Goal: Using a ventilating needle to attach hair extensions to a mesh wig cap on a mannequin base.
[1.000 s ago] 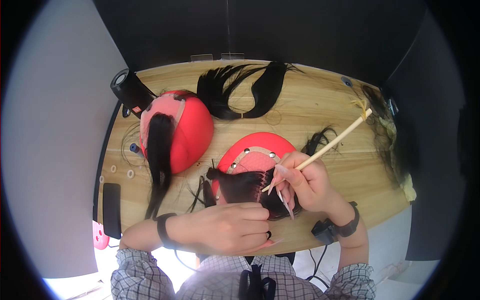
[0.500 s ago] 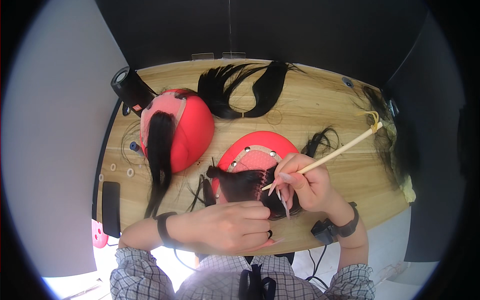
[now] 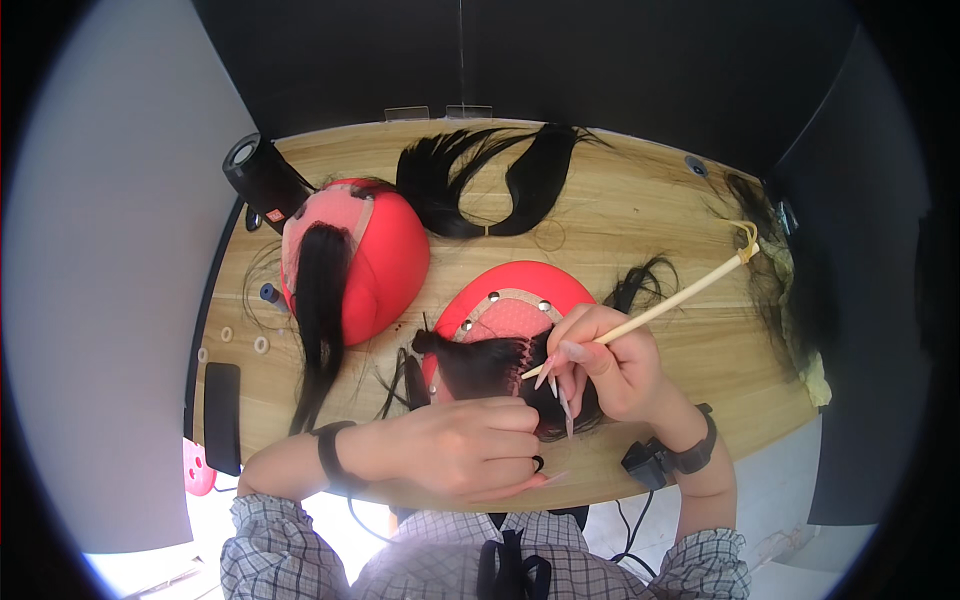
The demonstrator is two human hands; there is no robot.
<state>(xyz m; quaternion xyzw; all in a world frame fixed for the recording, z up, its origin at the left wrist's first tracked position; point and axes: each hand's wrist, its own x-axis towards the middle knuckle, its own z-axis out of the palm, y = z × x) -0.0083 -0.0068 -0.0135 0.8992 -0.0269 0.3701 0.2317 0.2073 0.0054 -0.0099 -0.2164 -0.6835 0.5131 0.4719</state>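
Observation:
My right hand [image 3: 612,372] pinches a pale wooden-handled ventilating needle [image 3: 665,301]. Its thin end meets the pink mesh wig cap [image 3: 507,322], which is pinned over a red head form [image 3: 527,273]; the very tip is too fine to make out. Dark hair [image 3: 478,366] lies across the cap, drawn to the left, with more under my right fingers. Low at the cap's near edge, my left hand [image 3: 470,445] is closed, knuckles up, a black ring on one finger. Whatever its fingertips grip is hidden.
Left of the cap stands a second red head form [image 3: 397,265] with a dark hair lock [image 3: 322,300]. Behind lies a tied hair bundle [image 3: 540,180]. A black cylindrical speaker [image 3: 262,170], a black phone-like slab [image 3: 223,418] and a black plug [image 3: 648,462] sit near the table's edges.
The needle and my right hand have shifted very slightly. My left hand has barely moved, and its grip looks the same.

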